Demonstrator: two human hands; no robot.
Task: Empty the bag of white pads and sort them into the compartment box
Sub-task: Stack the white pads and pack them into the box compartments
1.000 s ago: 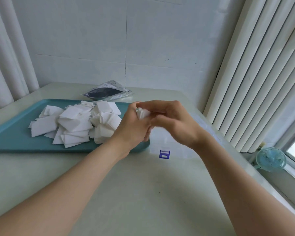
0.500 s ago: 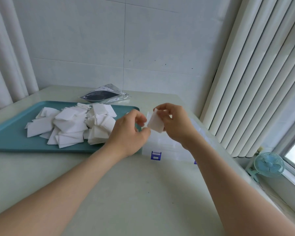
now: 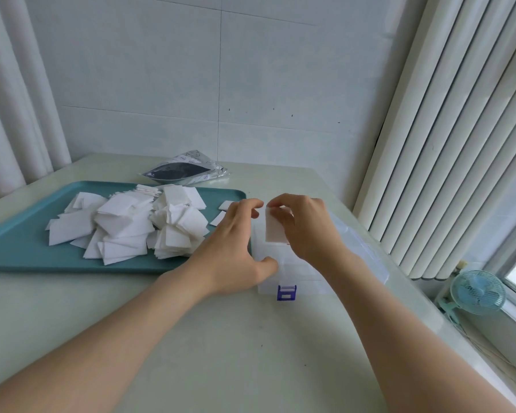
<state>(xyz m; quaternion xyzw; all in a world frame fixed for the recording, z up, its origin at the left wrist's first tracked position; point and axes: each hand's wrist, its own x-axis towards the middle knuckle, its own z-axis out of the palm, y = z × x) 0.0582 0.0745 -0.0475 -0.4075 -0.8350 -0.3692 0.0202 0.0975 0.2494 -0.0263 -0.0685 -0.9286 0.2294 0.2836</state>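
We noted pale surface [image 3: 251, 353], tiled wall [image 3: 221, 84] top, blinds [image 3: 444, 144] right, fan [image 3: 477, 292] lower right; heaped pads [image 3: 131, 225] on tray [image 3: 27, 251] centre left; right hand [image 3: 307, 231] pinched single pad [image 3: 274, 231] over compartment box [image 3: 295, 272], left hand [image 3: 233, 257] relaxed, empty.

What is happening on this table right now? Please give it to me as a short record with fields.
Right hand: pinches one white pad over the clear compartment box
Left hand: holds nothing, fingers relaxed, at the box's left edge
Pile of pads: loose heap on the teal tray
Bag: lies on the table behind the tray
Box latch: blue, on the near side
Progress: most pads not yet sorted
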